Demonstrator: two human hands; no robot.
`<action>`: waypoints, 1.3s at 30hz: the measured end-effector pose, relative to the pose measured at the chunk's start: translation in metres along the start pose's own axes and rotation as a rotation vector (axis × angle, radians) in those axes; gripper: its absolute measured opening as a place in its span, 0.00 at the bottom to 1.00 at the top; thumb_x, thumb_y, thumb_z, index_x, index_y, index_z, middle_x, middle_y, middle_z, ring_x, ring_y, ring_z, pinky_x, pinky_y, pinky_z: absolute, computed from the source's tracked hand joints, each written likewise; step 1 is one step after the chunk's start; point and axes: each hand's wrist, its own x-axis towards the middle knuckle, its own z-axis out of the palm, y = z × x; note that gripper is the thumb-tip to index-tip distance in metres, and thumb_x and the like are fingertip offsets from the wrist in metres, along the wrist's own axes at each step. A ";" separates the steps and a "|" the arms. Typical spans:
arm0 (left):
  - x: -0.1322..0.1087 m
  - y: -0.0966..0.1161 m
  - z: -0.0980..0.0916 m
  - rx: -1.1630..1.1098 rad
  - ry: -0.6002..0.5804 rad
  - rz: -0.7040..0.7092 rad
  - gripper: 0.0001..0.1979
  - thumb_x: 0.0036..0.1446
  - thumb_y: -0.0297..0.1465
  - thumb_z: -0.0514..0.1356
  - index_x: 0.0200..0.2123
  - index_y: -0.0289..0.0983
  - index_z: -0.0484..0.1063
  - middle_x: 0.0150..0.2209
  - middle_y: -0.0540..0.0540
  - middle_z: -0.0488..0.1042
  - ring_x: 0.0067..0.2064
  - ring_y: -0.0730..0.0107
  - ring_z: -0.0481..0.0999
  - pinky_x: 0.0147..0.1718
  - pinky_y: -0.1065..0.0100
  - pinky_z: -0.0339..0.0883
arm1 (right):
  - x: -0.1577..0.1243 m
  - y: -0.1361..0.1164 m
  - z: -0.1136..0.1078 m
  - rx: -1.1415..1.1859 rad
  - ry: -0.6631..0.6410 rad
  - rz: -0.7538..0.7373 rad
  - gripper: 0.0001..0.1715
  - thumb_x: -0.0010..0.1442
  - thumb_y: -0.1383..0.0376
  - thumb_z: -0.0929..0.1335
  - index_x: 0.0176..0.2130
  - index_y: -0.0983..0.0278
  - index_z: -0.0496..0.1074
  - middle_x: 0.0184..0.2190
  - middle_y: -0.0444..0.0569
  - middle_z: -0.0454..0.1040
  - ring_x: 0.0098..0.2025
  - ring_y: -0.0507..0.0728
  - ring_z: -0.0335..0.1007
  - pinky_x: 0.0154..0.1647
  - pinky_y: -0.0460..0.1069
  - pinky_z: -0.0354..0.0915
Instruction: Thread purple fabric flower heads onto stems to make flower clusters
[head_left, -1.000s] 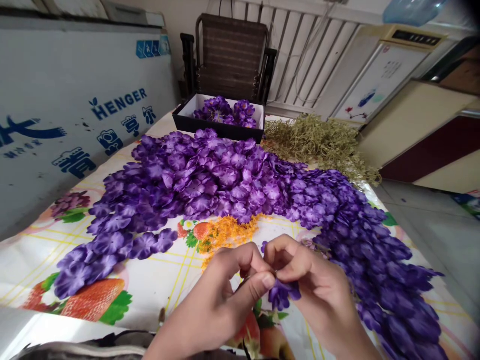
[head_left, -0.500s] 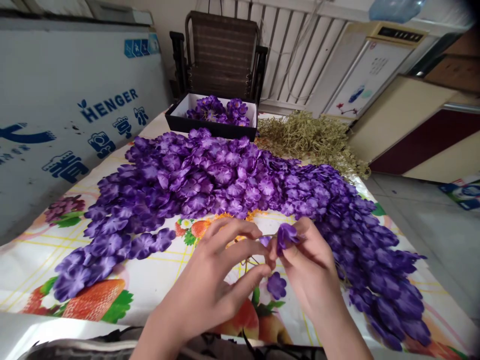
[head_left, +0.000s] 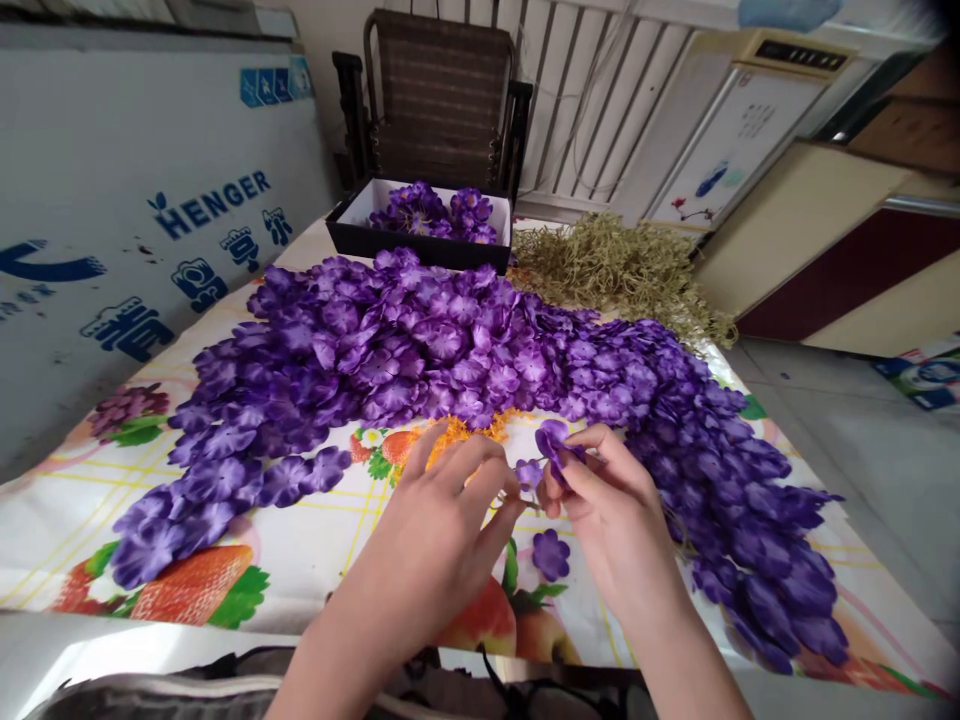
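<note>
My right hand pinches a purple fabric flower petal piece between thumb and fingers, above the middle of the table. Facing it, my left hand has thumb and fingertips closed on a thin brownish stem that reaches toward the right hand. How the stem meets the petal piece is hidden by the fingers. A smaller purple petal piece shows between the hands; I cannot tell whether it lies on the cloth. Below them, a loose purple petal piece rests flat. Small orange bits lie just beyond my left fingers.
A wide heap of purple petal pieces curves around the hands on the printed tablecloth. Behind it stand a black box with finished-looking purple flowers and a tangle of greenish stems. A chair is at the far side.
My left thumb and fingers have closed together on the stem. The petal piece in my right hand has turned and shifted slightly up and left. The view has tilted a little.
</note>
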 end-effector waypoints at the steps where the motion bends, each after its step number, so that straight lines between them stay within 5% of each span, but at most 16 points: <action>1: -0.001 0.000 0.000 -0.022 0.002 -0.018 0.05 0.63 0.26 0.54 0.36 0.36 0.68 0.38 0.46 0.72 0.42 0.63 0.71 0.55 0.50 0.53 | 0.000 0.001 -0.001 -0.042 0.016 -0.019 0.05 0.56 0.67 0.71 0.31 0.60 0.70 0.20 0.39 0.71 0.23 0.51 0.67 0.26 0.46 0.62; 5: -0.004 -0.001 0.000 -0.089 -0.026 -0.085 0.04 0.63 0.28 0.55 0.34 0.36 0.67 0.38 0.45 0.72 0.41 0.61 0.70 0.46 0.56 0.60 | 0.006 0.006 -0.014 -0.479 0.118 -0.214 0.02 0.59 0.64 0.67 0.35 0.59 0.71 0.31 0.45 0.75 0.33 0.55 0.71 0.36 0.50 0.65; 9: -0.005 -0.005 0.003 -0.058 -0.161 -0.192 0.07 0.62 0.28 0.55 0.31 0.36 0.67 0.36 0.44 0.70 0.38 0.60 0.69 0.39 0.60 0.62 | 0.016 0.017 -0.029 -1.133 0.131 -0.344 0.11 0.58 0.71 0.62 0.40 0.64 0.71 0.36 0.54 0.74 0.38 0.62 0.70 0.40 0.58 0.65; 14: -0.005 -0.006 0.006 -0.110 -0.262 -0.246 0.08 0.60 0.27 0.54 0.28 0.37 0.67 0.31 0.47 0.71 0.33 0.65 0.69 0.34 0.66 0.61 | 0.021 0.038 -0.031 -1.272 0.081 -0.308 0.19 0.53 0.76 0.62 0.43 0.66 0.73 0.36 0.57 0.73 0.41 0.66 0.66 0.45 0.62 0.61; 22: -0.008 -0.012 0.016 -0.159 -0.356 -0.320 0.07 0.58 0.28 0.53 0.28 0.38 0.66 0.28 0.49 0.71 0.28 0.68 0.70 0.28 0.69 0.56 | 0.031 0.046 -0.033 -1.166 0.118 -0.228 0.22 0.46 0.79 0.62 0.40 0.66 0.73 0.21 0.45 0.65 0.29 0.60 0.64 0.38 0.56 0.60; 28: -0.008 -0.015 0.021 -0.206 -0.422 -0.355 0.07 0.61 0.28 0.49 0.33 0.38 0.65 0.33 0.46 0.74 0.34 0.62 0.73 0.32 0.66 0.57 | 0.039 0.039 -0.039 -0.824 0.129 -0.192 0.16 0.50 0.68 0.66 0.42 0.62 0.67 0.25 0.40 0.63 0.25 0.53 0.65 0.27 0.48 0.63; 34: 0.000 -0.015 0.016 -0.298 -0.151 -0.580 0.14 0.67 0.38 0.43 0.35 0.38 0.62 0.28 0.49 0.69 0.29 0.64 0.69 0.29 0.65 0.54 | 0.028 0.031 -0.020 -0.521 0.013 -0.099 0.21 0.50 0.64 0.70 0.44 0.57 0.63 0.36 0.42 0.69 0.28 0.49 0.69 0.27 0.45 0.66; 37: 0.003 -0.016 0.018 -0.472 -0.128 -0.563 0.13 0.64 0.40 0.48 0.34 0.38 0.65 0.29 0.49 0.70 0.30 0.66 0.69 0.30 0.66 0.56 | 0.020 0.029 -0.008 -0.355 -0.170 0.028 0.22 0.49 0.65 0.72 0.44 0.56 0.64 0.33 0.41 0.71 0.29 0.50 0.71 0.27 0.43 0.66; 39: 0.005 -0.018 0.019 -0.534 -0.130 -0.548 0.12 0.63 0.37 0.50 0.29 0.37 0.65 0.27 0.50 0.68 0.30 0.67 0.67 0.30 0.67 0.55 | 0.020 0.030 -0.006 -0.443 -0.195 -0.031 0.18 0.51 0.65 0.70 0.43 0.57 0.66 0.32 0.42 0.72 0.29 0.51 0.71 0.26 0.44 0.66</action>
